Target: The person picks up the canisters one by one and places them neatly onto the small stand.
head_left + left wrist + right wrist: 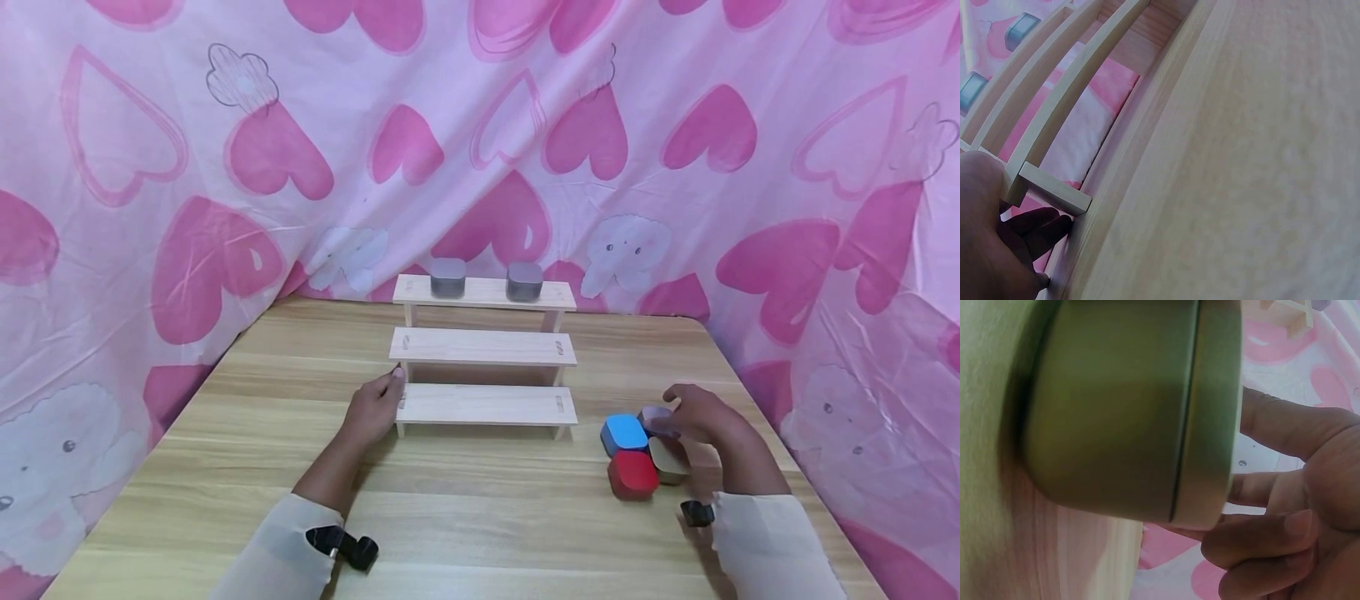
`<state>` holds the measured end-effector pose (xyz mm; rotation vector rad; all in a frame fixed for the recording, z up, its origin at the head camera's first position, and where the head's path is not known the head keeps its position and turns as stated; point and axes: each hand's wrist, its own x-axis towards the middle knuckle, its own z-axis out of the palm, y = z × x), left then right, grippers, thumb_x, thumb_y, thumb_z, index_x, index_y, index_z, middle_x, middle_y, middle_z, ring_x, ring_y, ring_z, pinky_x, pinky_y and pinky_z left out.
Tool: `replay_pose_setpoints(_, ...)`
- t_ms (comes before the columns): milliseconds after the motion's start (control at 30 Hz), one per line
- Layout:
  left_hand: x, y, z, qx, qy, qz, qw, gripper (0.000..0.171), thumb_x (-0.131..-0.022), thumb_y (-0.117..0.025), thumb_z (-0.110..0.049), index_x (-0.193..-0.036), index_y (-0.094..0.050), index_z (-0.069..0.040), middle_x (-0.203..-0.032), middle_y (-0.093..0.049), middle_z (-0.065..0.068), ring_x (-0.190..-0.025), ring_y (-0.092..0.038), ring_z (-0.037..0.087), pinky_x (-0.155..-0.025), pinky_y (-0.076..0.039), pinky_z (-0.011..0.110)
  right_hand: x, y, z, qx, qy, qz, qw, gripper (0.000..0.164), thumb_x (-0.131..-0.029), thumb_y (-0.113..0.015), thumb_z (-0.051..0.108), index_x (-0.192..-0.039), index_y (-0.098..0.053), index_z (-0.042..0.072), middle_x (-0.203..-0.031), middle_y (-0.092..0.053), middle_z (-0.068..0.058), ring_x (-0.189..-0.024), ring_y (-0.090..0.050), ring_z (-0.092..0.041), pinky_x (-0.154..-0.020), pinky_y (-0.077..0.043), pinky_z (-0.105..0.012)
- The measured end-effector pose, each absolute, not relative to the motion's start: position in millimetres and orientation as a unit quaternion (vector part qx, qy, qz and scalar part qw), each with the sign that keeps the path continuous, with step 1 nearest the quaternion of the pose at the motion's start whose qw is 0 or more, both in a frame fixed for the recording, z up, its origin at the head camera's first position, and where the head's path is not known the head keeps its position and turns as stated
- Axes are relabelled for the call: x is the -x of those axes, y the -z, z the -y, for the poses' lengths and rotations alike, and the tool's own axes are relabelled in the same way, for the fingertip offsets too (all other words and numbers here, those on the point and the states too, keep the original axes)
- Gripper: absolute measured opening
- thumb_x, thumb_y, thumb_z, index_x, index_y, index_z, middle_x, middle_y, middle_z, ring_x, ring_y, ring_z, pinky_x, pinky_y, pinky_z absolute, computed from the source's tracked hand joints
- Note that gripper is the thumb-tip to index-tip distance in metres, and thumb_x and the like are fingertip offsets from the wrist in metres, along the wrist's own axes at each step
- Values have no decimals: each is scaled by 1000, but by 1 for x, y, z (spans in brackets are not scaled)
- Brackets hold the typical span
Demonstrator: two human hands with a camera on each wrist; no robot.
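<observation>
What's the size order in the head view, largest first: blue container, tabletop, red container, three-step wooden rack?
1. Tabletop
2. Three-step wooden rack
3. Red container and blue container: near alike; red sits closer to the camera, so not ranked.

A: What do I have behind the table [487, 517]?

B: A pink cloth [465, 142], hung across the back and along both sides, creased in places.

A: How do I read its print?

B: I see deep-pink hearts [588, 133], some filled, some outlined, and pale elephants [626, 246].

A: And the tabletop?

B: Pale wood grain, its far edge against the cloth. My light looks soft; the cloth is brightest far right.
</observation>
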<state>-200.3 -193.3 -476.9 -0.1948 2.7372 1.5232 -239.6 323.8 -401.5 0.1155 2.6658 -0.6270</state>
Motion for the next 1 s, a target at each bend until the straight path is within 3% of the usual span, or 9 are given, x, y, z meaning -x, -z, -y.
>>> replay_pose_setpoints(133,200,476,193,61,-483,-874,-1,74,-116,-27,-63,-163,-51,-11,-165,-52,24,-157,-44,50,-130,-36,66,236,397,-321,-62,209,-957,193,90,-88,-88,48,-138,-50,-16,-120,-62,-35,-110,-62,-50,-87,-63,-60)
replay_pose_setpoints(267,199,476,193,61,-483,-874,4,76,-116,-26,-64,-165,-49,-12,-166,-51,24,-158,-43,49,-131,-34,66,231,392,-317,-84,196,-958,192,80,-88,-85,58,-120,-59,-10,-101,-62,-23,-99,-61,-40,-78,-61,-49)
replay_pose_setpoints(467,199,476,193,59,-484,-873,1,73,-116,-27,-62,-164,-50,-12,-166,-52,23,-158,-43,49,-130,-35,66,227,389,-313,-103,203,-953,198,64,-88,-84,58,-102,-63,-1,-97,-60,-20,-100,-57,-38,-78,-55,-46)
replay_pose_setpoints(667,200,476,192,64,-487,-871,-4,69,-117,-30,-57,-160,-55,-8,-160,-58,25,-153,-51,48,-127,-41,65,225,392,-310,-108,201,-954,192,57,-87,-85,54,-96,-65,1,-92,-63,-18,-94,-61,-34,-75,-54,-42)
replay_pose_setpoints(1000,199,478,193,58,-480,-875,-10,72,-117,-29,-59,-160,-54,-8,-162,-56,25,-155,-48,49,-128,-39,65,224,395,-309,-113,202,-953,194,55,-87,-85,55,-90,-66,3,-87,-65,-18,-90,-64,-33,-73,-54,-42)
